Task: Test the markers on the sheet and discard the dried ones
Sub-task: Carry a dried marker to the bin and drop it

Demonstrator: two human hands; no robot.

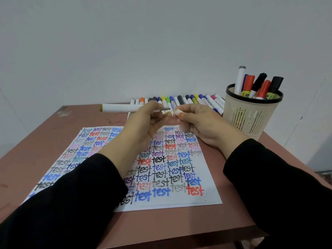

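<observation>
Head view, left hand: the left hand (143, 121) is in the middle of the frame, above the sheet. Its fingers are curled around a white marker (122, 107) and grip it near the tip end.
Marker: it lies almost horizontal in the left hand. The barrel sticks out to the left of the hand, and the dark, uncovered tip points right, toward the other hand.
Right hand: the right hand (201, 123) is just right of the centre. Its thumb and fingers pinch a small white piece that looks like the cap (176, 111), partly hidden by the fingertips.
Cap and tip: the cap is just beside the marker tip, with a small gap between them.
Sheet: the white sheet (209, 177) lies flat on the table (179, 225) under both hands, filled with the word "test" in many colours. The black sleeves (71, 203) cover part of it.
Row of markers: capped markers (188, 100) lie side by side at the far table edge, behind the hands.
Holder: a beige basket (251, 114) with a black rim stands at the right of the frame, and several markers (248, 83) stand in it.
</observation>
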